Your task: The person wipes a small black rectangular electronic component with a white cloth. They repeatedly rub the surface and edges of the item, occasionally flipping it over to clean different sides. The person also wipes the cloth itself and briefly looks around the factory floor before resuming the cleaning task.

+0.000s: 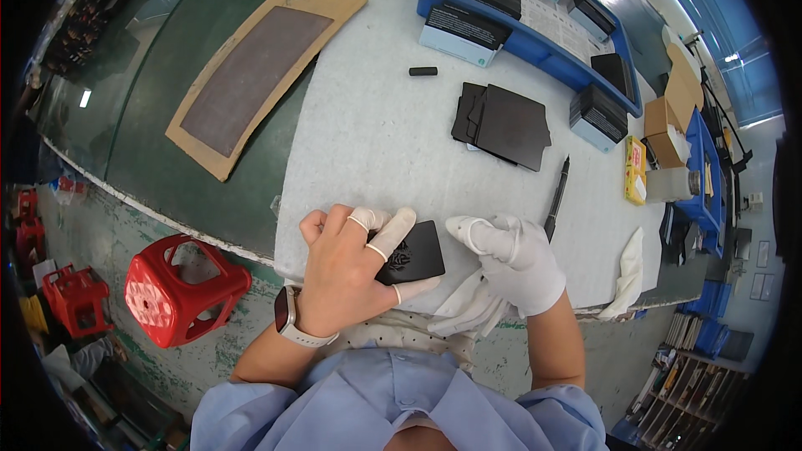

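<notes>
My left hand (351, 259) wears pale finger cots on several fingers and grips a thin black square plate (424, 252) by its edges. A dark raised pattern shows on the plate's face, partly covered by my fingers. To the right of the plate is my right hand (522, 267), in a white glove with its fingers drawn together. A white cloth (472, 307) trails from beneath that hand over the table's near edge and appears bunched in its grasp. The right fingertips are apart from the plate.
Stacked black plates (505, 125), a small black cap (423, 72) and a black pen (558, 199) lie on the white-covered table (368, 134). Beyond are boxes (598, 119) and a blue tray (535, 40). Cardboard (219, 159) lies left; a red stool (159, 301) stands below.
</notes>
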A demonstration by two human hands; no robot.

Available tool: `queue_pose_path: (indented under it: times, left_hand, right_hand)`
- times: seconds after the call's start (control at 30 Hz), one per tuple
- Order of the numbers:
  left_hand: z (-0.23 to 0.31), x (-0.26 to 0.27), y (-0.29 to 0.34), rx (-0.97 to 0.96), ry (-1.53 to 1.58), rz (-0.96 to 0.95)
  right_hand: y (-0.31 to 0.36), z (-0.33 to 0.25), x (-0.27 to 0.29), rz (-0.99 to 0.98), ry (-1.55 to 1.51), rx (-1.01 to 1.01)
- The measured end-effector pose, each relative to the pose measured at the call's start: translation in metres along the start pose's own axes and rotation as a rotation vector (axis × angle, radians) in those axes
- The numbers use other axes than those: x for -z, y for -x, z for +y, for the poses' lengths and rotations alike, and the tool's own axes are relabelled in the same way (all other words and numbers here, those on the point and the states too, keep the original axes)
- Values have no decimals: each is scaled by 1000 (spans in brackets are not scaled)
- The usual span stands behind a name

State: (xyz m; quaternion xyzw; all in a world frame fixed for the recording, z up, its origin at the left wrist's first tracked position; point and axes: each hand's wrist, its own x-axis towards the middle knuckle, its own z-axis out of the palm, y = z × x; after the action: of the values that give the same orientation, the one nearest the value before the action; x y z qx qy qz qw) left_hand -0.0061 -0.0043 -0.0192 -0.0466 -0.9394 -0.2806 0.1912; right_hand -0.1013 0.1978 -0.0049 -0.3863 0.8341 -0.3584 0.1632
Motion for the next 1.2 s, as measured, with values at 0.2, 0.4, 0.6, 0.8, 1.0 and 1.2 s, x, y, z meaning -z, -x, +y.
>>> queue_pose_path:
  times: [0.2, 0.4, 0.6, 0.8, 1.0, 1.2]
  left_hand:
    - [-1, -1, 1, -2, 15, 1]
    - [-1, -1, 1, -7, 7, -8]
    - [-1, 0, 1, -4, 15, -13]
    - [-2, 0, 1, -4, 15, -13]
    - [-2, 0, 0, -2, 29, -15]
    - [-4, 8, -6, -7, 103, -49]
  right_hand:
    - [-7, -11, -1, 95, 126, 54]
    - [-7, -13, 4, -48, 230, 6]
    - [-5, -11, 5, -80, 274, 4]
    - [-3, -10, 7, -110, 135, -42]
    - [4, -9, 7, 127, -276, -215]
    - [2, -22, 27, 151, -1018, -689]
